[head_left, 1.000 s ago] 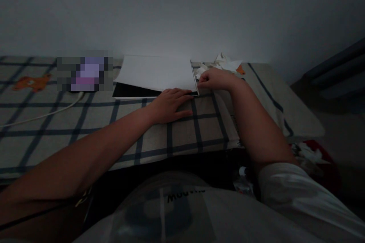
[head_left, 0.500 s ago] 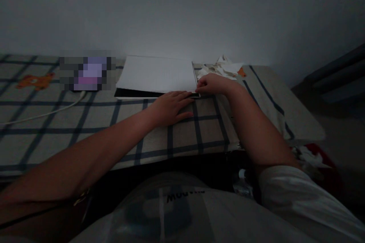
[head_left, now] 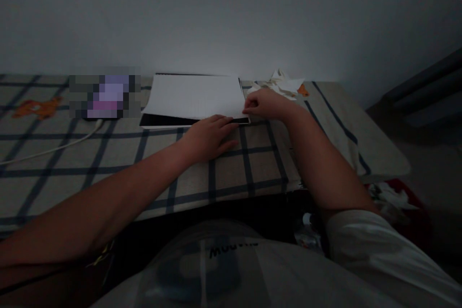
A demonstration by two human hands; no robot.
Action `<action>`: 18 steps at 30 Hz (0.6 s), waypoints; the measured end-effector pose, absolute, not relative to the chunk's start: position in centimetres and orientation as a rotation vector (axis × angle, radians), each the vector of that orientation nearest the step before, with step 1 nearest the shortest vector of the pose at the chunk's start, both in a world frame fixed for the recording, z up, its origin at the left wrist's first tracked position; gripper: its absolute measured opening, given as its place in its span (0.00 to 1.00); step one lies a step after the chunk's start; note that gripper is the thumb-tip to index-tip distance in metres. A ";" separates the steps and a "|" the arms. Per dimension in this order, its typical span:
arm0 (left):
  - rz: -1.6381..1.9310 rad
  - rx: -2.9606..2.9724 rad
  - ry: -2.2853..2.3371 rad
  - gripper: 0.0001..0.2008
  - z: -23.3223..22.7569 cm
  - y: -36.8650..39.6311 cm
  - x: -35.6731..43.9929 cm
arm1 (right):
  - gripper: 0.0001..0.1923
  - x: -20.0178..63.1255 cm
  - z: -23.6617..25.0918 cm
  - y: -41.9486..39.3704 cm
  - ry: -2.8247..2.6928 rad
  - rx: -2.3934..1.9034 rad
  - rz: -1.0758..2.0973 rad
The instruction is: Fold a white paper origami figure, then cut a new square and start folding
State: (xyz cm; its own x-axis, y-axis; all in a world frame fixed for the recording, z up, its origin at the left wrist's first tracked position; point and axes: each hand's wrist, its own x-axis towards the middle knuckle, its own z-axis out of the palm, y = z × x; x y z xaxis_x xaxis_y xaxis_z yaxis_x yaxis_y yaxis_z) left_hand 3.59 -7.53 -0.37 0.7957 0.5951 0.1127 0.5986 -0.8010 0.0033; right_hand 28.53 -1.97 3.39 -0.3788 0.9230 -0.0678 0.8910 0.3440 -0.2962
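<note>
A white sheet of paper (head_left: 195, 96) lies over a flat, dark-topped thing with a pale edge (head_left: 162, 121), a book or a shallow box; I cannot tell which. The sheet's near edge bows up at the left, so the dark surface shows beneath. My left hand (head_left: 211, 137) rests at the near edge, fingers stretched out and the thumb apart on the cloth. At the near right corner my right hand (head_left: 265, 104) is closed in a pinch, its fingertips on the sheet's edge. The exact grip is small and dim.
Crumpled white paper scraps (head_left: 283, 84) and an orange piece (head_left: 303, 90) lie behind my right hand. Leftward are a blurred-out phone (head_left: 108, 98) with a white cable (head_left: 72, 142) and an orange cutout (head_left: 38, 107). The checked tablecloth (head_left: 231, 180) meets a wall. Below stands a bottle (head_left: 307, 233).
The view has shifted slightly, moving things on the table a little left. My right fingertips draw slightly along the sheet's corner, and a dark strip now shows at its far edge.
</note>
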 end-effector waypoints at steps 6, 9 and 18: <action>-0.283 -3.065 -0.995 0.28 -0.5 -7.0 3.3 | 0.13 27.0 2.7 -2.4 -2.610 -1.450 0.460; -0.321 -3.086 -1.001 0.27 -0.6 -6.8 3.2 | 0.14 26.8 2.6 -2.5 -2.641 -1.428 0.457; -0.148 -2.929 -1.042 0.28 0.2 -8.1 3.8 | 0.15 26.6 3.2 -3.2 -2.696 -1.467 0.395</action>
